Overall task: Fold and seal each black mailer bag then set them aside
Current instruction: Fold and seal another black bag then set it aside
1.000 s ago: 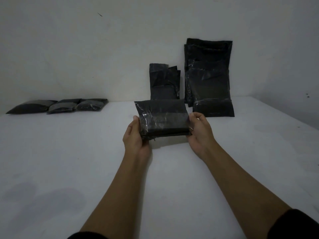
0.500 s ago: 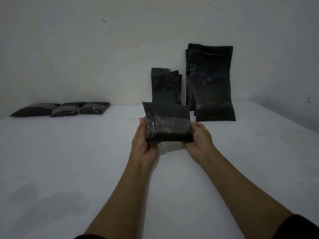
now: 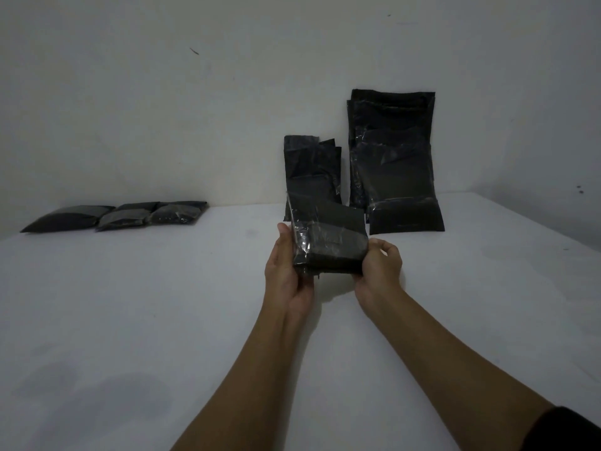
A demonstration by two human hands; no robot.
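Observation:
A folded black mailer bag (image 3: 331,242) is held just above the white table (image 3: 130,304), tilted with its left end turned toward me and glossy tape on its left side. My left hand (image 3: 286,271) grips its left end, thumb up along the edge. My right hand (image 3: 379,268) holds its right end with curled fingers. Against the back wall lean a small stack of black mailer bags (image 3: 312,167) and a taller stack of bigger bags (image 3: 395,161).
Three folded black packets (image 3: 117,216) lie in a row at the far left of the table by the wall. The wall corner and the table's right edge run at the far right.
The bag has turned between my hands, its left end swinging toward me. Both hands shifted slightly right and nearer the stacks.

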